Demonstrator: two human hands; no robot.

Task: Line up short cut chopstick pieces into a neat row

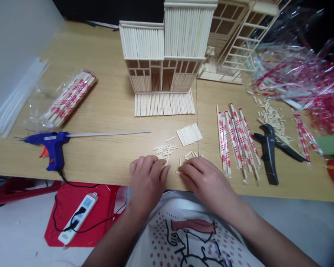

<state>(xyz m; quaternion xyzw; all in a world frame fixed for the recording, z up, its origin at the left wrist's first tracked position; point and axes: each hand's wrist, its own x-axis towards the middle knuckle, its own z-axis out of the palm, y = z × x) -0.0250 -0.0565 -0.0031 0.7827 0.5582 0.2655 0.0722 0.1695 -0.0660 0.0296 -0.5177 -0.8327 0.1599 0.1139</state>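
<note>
My left hand (149,178) rests at the table's front edge, fingers bent together. Its thumb and forefinger meet at the end of a short wooden stick, beside a loose pile of short wooden sticks (161,150). To the right, my right hand (204,178) is curled over more short sticks (188,155), with one stick end showing by its thumb; the fingers partly hide them. Just beyond the hands lies a small panel of sticks side by side (189,134). Behind it stands a model house (164,48) built of wooden sticks, with a slatted porch floor (164,104).
A blue hot glue gun (48,142) with a long glue stick lies left, near a packet of wrapped chopsticks (69,98) and loose glue sticks (19,98). Rightward are wrapped chopsticks (238,141), a black cutter (269,154), offcuts (272,116), plastic wrappers (300,78) and another stick model (225,70).
</note>
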